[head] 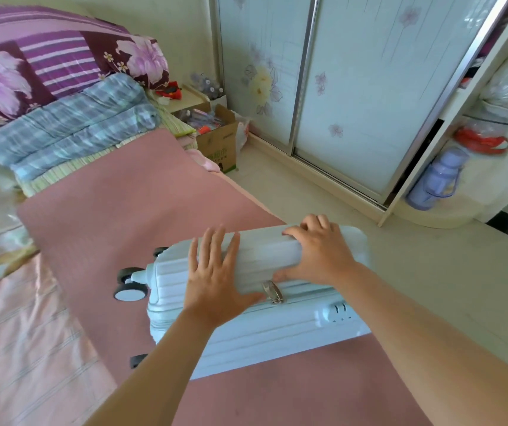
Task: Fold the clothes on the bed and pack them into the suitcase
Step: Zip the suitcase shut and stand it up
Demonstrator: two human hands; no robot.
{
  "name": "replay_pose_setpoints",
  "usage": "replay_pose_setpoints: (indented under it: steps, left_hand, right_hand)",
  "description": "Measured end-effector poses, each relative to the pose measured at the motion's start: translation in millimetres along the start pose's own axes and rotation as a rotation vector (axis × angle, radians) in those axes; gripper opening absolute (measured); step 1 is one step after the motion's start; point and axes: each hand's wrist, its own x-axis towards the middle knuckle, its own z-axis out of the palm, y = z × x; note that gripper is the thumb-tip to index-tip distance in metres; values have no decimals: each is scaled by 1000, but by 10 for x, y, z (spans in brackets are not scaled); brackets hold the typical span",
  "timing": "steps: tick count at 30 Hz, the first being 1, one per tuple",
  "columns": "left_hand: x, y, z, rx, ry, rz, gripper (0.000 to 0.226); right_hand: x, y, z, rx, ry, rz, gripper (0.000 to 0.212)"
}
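Suitcase [246, 330] lies flat on the pink mat [117, 210] on the bed, pale blue, ribbed shell, directly under both hands. The two shells sit together; can't tell if the seam is zipped.

Left hand [215, 278]: palm down on the top shell, fingers straight and spread, thumb out toward the right hand. Pressing flat, nothing gripped.

Right hand [317, 250]: just right of the left hand, on the same shell. Fingers curl over the far edge, thumb lies along the near side at the seam. It grips the top shell across its width.

Metal ring [272, 291] sits on the seam between the two thumbs, touching or nearly touching the left thumb tip; can't tell which.

Lock [338, 312] is on the side wall below the right wrist.

Wheels [131, 292] stick out of the end left of the left hand; another one shows beside the left forearm, lower down.

Beyond the left hand, well apart: folded plaid blanket [71, 127] at the far end of the mat, purple floral quilt [31, 63] piled behind it. Pink satin sheet [16, 333] covers the bed left of the left forearm.

Beyond the right hand: floor, then sliding wardrobe doors [354, 87] with flower print. Open cardboard box [220, 139] stands on the floor between bed and wardrobe. Blue flask [437, 179] sits on a corner shelf far right of the right hand.
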Motion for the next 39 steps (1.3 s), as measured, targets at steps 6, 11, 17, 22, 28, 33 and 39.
replay_pose_setpoints:
  steps: [6,11,17,22,28,33,39]
  left_hand:
    - [-1033,400,53,34,-134,-11,107]
    - [-1724,447,237,35,-198,-14,115]
    - [-2100,504,310,157,-240,-296,124]
    - [-2044,436,372,124,-258,-279,114]
    - [-1745,-186,394,150,-267,-94,114]
    - [-1614,-642,305,264,-359,-149,129]
    - [-1706,-341,190,-105,-460,-489,112]
  right_hand:
    - [-1109,-213,222,-44,-5,28,100]
    - [-1891,-414,588,-177,-153,27,106]
    - [-2049,-138,613,11,14,166,79]
    - [-1892,263,570,196,-302,681,79]
    - [-2012,-70,688,183,-117,758,71]
    - [-2139,-765,743,143,-76,841,70]
    - [-2210,-1004,475,-136,-307,719,69]
